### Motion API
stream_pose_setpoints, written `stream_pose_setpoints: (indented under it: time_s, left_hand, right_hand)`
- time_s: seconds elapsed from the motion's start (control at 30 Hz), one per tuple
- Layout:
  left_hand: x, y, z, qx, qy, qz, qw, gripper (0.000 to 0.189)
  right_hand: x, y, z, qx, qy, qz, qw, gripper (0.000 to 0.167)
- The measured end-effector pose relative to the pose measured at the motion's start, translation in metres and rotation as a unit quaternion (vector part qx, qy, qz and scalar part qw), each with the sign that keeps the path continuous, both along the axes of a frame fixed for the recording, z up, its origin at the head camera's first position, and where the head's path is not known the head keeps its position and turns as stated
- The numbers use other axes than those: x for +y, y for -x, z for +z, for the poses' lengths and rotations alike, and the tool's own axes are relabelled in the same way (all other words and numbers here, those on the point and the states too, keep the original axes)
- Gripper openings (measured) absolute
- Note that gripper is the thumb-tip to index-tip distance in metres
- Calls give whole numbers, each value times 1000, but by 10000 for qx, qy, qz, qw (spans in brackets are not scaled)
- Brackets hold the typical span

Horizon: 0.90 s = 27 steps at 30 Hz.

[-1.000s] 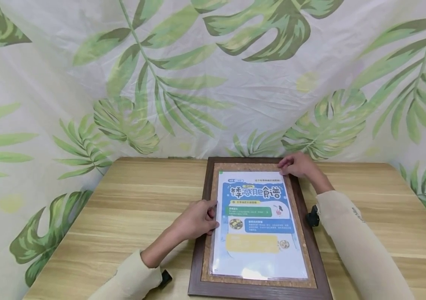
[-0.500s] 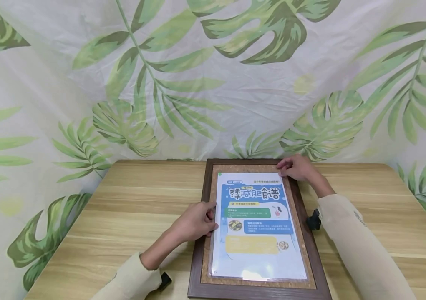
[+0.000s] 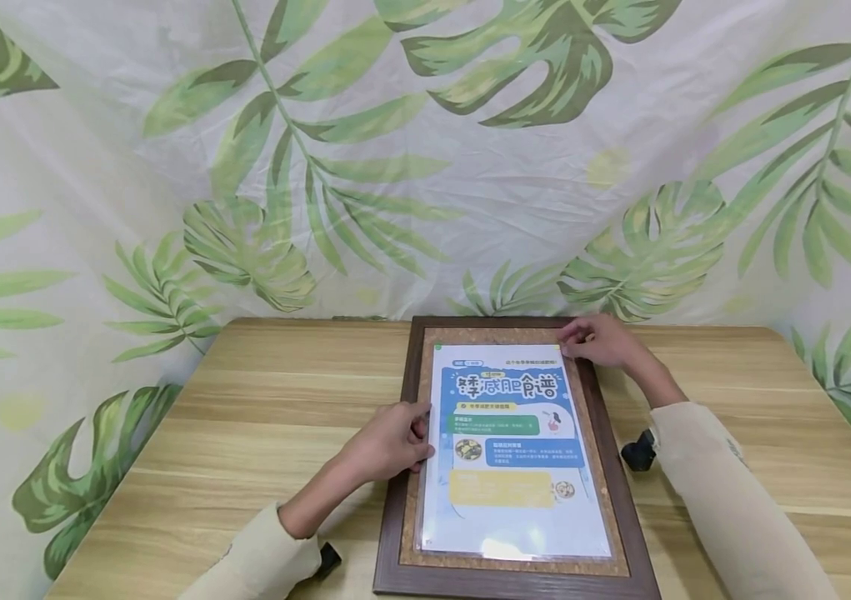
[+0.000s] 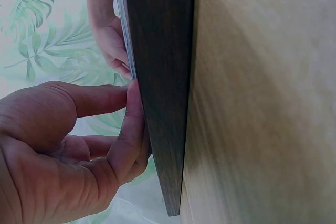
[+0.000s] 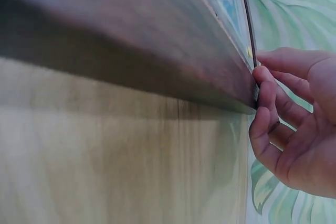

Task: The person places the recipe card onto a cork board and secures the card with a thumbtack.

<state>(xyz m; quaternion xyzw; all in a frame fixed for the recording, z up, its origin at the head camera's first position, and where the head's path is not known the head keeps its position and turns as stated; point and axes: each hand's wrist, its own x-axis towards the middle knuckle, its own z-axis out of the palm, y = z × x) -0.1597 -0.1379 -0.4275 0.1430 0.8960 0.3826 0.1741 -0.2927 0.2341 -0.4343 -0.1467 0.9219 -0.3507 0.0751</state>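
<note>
The framed cork board (image 3: 500, 336) lies on the worktop (image 3: 297, 383), its far end at the far edge, with the printed sheet (image 3: 511, 454) inside its border. The left hand (image 3: 393, 439), ungripped, touches the sheet's left side; whether the right hand (image 3: 599, 340), by its far right corner, grasps anything, I cannot tell.

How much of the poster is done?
Looks done: the poster lies on the board, a green dot, likely a pin, at its top-left corner.
In hand: the right hand is by a yellow dot, probably another pin, top right; the left hand touches the left edge.
Left, perhaps: both bottom corners, where no such dots show.
</note>
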Motion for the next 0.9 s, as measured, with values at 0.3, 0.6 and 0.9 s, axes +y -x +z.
stream_pose_setpoints:
  time_s: [0.3,0.6,0.9]
  left_hand:
    - [0,-1,1,-7,-22,5,10000,68]
    - [0,0,-1,54,42,-19,10000,63]
    - [0,2,-2,85,31,-56,9999,57]
  right_hand:
    - [11,-13,-1,-84,73,23,9999,31]
    - [28,-31,-4,38,62,131,9999,32]
    - [45,-51,-2,55,-32,423,9991,34]
